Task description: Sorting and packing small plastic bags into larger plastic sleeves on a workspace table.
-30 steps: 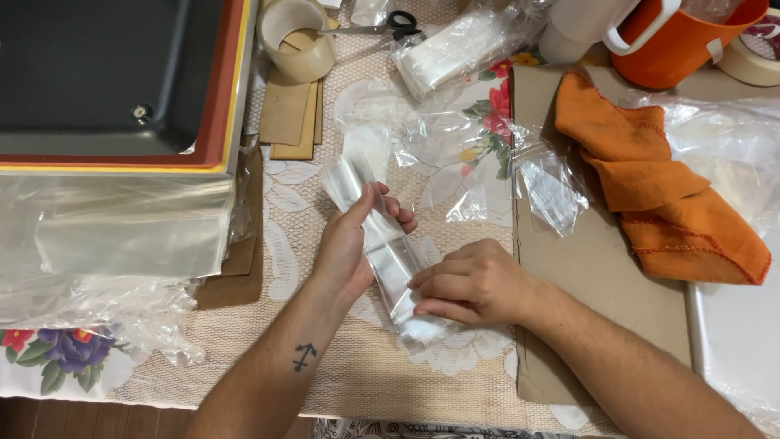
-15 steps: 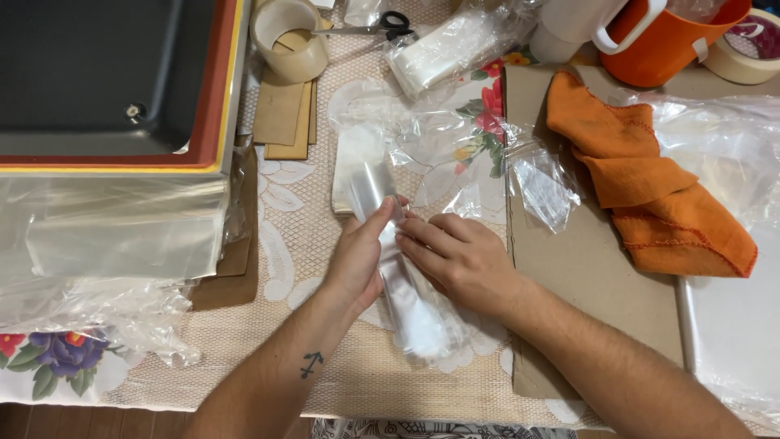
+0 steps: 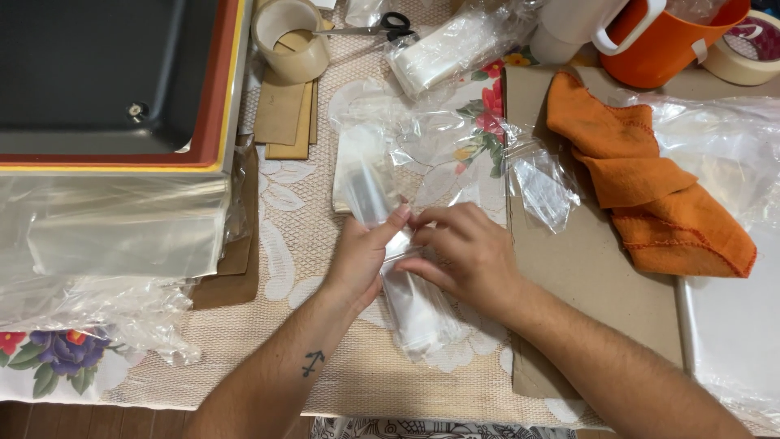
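Bare forearms, no sleeves, anchor tattoo (image 3: 313,362)

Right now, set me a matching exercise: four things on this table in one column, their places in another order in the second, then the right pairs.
Things:
1. orange cloth
2. scissors
3. tape roll
4. clear plastic bag

Places:
A. held between the left hand and the right hand
B. standing on brown card pieces beside the dark tray
C. crumpled on the cardboard sheet at the right
D. at the top edge, right of the tape roll

Pairs: 1-C, 2-D, 3-B, 4-A
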